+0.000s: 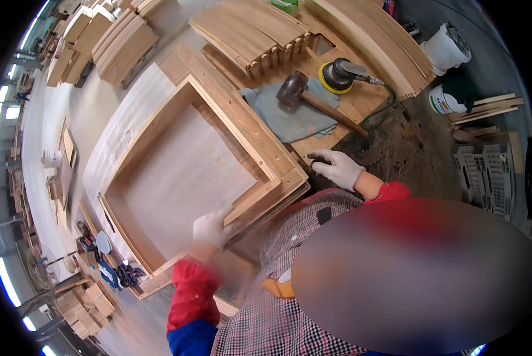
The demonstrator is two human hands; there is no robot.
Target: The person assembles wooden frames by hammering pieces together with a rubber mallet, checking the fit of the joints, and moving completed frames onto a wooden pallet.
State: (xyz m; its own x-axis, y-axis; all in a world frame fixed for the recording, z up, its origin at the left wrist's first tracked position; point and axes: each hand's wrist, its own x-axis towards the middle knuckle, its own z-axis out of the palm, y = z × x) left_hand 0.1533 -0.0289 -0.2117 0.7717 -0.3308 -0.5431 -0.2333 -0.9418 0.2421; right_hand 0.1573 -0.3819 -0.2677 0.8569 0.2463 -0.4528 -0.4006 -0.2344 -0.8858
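Observation:
A large wooden box frame [242,127] with a pale, flat inside lies tilted across the bench in front of me. My left hand [211,228], in a white glove and somewhat blurred, is closed over its near rim. To the right of the frame's corner, my right hand [339,169] hovers by the bench edge, also gloved. Its fingers are loosely bent and apart, with dark fingertips and nothing seen between them. Just beyond it, a mallet [293,90] with a dark head and wooden handle rests on a grey-green cloth [272,113].
Behind the mallet stands a sander [340,75] with a yellow-rimmed pad and a hose. Stacked wooden slats [251,35] and long curved boards [379,44] lie at the back. White buckets [447,50] and a grey plastic crate [485,178] are on the floor at right.

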